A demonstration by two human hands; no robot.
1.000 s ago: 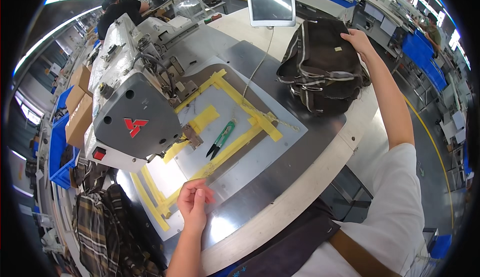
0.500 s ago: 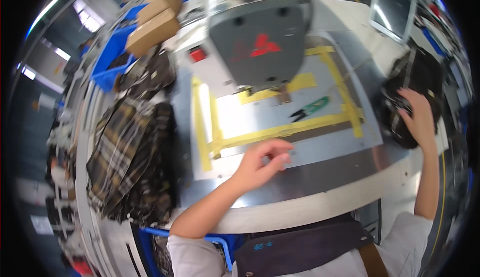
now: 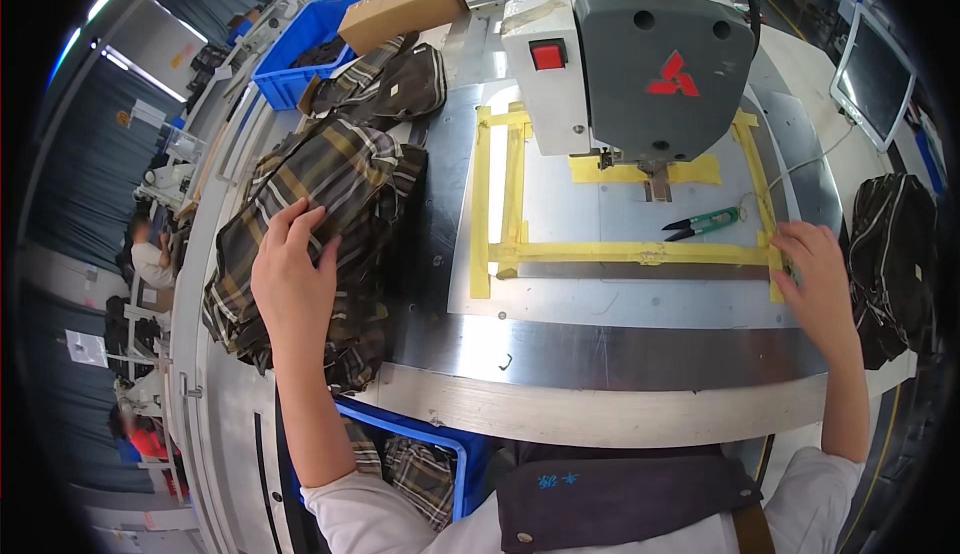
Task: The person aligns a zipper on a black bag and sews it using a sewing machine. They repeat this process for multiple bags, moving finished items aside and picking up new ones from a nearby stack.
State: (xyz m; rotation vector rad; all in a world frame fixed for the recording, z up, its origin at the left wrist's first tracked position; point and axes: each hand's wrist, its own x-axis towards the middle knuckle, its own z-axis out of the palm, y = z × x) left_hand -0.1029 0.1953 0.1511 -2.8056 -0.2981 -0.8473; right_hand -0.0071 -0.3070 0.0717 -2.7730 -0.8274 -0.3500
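My left hand [image 3: 293, 279] lies on a stack of plaid brown and black fabric pieces [image 3: 345, 169] at the left of the table, thumb apart from the fingers. My right hand [image 3: 815, 279] is over the right side of the metal work plate [image 3: 620, 349], near the corner of a yellow tape frame [image 3: 640, 252]. Its fingers are loosely bent and apart, with nothing visible in them. A pair of green thread snips [image 3: 715, 220] lies inside the tape frame, below the grey and white sewing machine head [image 3: 660, 74].
Right of my right hand sits a dark zippered fabric piece [image 3: 890, 264]. A screen [image 3: 875, 74] stands at the far right. Blue bins [image 3: 285, 79] and a cardboard box [image 3: 405, 9] are at the back left. Another blue bin [image 3: 465, 464] with plaid pieces is below the table edge.
My left hand has moved from over the plate to the plaid stack. My right hand has come off the dark zippered piece, leftward to the plate. The whole view has shifted.
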